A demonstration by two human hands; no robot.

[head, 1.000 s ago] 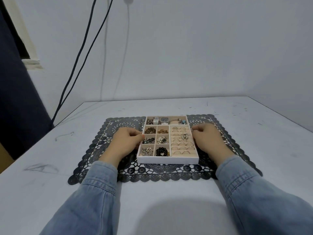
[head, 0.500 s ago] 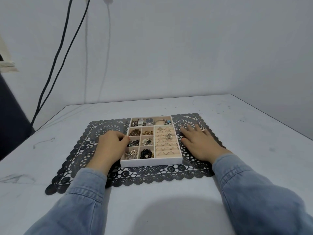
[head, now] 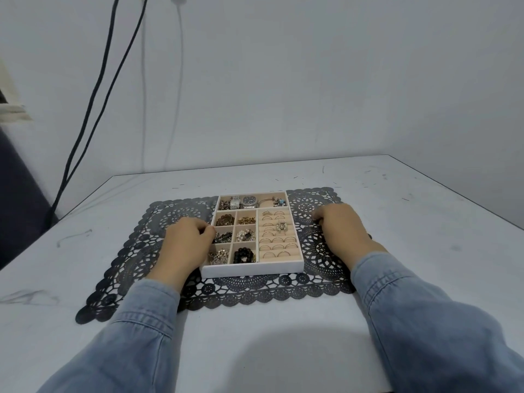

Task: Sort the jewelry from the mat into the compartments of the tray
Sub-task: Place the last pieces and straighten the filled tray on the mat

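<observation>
Status: sorting looks basically done. Every compartment of the tray [head: 252, 270] is loaded: watches [head: 249, 201] in the long far slot, rings [head: 279, 239] in the rolled section on the right, and small mixed jewelry [head: 245, 235] in the six squares on the left. I see no loose pieces on the mat [head: 136, 251], though a hand could be hiding something small. What's left is probably a final check or nudging the tray square. The tray sits mid-mat on the worktop [head: 425, 211], between both hands. The left hand [head: 185, 245] has its fingers curled, tips against the tray's left wall by the middle square; I can't tell if that grip actually pinches the wall. The right hand [head: 340, 228] rests knuckles-up on the mat, near the tray's right side but not touching it. Its grip is curled under and the contents are hidden, so I can't tell.
</observation>
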